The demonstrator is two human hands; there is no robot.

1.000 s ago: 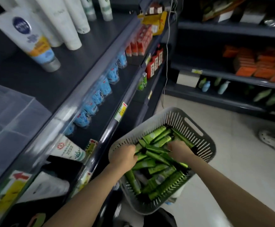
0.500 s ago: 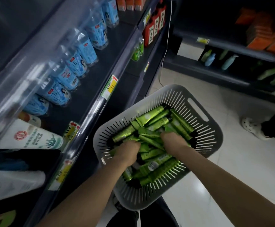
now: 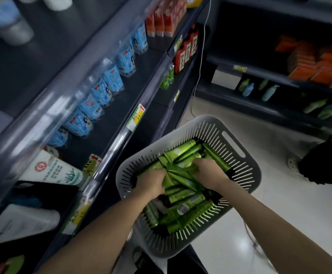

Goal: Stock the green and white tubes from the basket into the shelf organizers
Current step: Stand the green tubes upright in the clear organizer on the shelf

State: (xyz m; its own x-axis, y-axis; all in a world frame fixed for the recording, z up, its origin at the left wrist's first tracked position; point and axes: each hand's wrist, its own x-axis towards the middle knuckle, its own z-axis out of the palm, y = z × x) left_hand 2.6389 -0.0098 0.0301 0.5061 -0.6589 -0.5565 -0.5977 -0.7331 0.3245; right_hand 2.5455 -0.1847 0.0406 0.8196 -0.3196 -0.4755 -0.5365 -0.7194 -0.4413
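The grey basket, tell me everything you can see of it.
The grey basket looks like plastic, rounded-rectangular, with slotted walls and a long handle slot in its far rim. It sits beside the shelf unit, piled with green tubes. The left hand and right hand reach inside, gripping tubes.

Dark shelving unit [image 3: 141, 80]: one tier carries a row of blue-labelled bottles [image 3: 111, 80], with red cartons [image 3: 161, 18] farther along; the tier below carries a white tube [image 3: 50, 171] lying on its side.
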